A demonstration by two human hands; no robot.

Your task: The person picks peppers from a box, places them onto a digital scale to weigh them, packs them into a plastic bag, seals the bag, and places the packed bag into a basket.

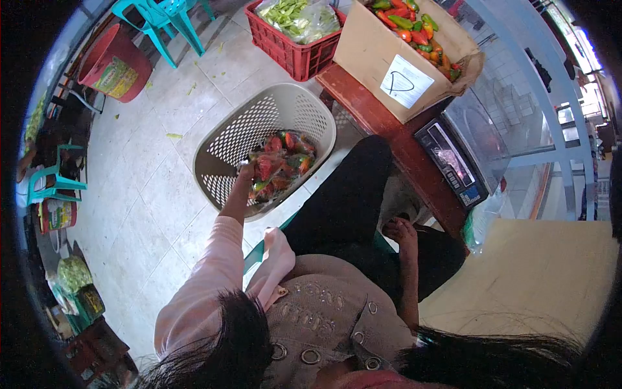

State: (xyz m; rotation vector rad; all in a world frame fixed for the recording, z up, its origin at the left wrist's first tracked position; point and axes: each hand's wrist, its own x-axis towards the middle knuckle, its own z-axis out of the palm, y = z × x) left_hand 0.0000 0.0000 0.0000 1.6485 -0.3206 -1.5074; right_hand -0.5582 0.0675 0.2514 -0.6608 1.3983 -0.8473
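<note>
My left hand [245,174] reaches over the near left side of a beige perforated laundry basket [223,133]. Its fingers look closed at the edge of a clear plastic bag of peppers [267,167], though they are small and partly hidden. Red and green peppers show through the plastic, and more bagged peppers [299,146] lie at the basket's bottom. Beside my dark-trousered knee, my right hand [402,232] hangs with curled fingers. Anything inside that hand is hidden.
On a red-brown bench [389,139] stand a cardboard box [363,55] of loose peppers and a digital scale [450,155]. A red crate [282,52] holds bagged green vegetables. A red bucket [116,61] and turquoise chairs [155,26] stand on the tiled floor.
</note>
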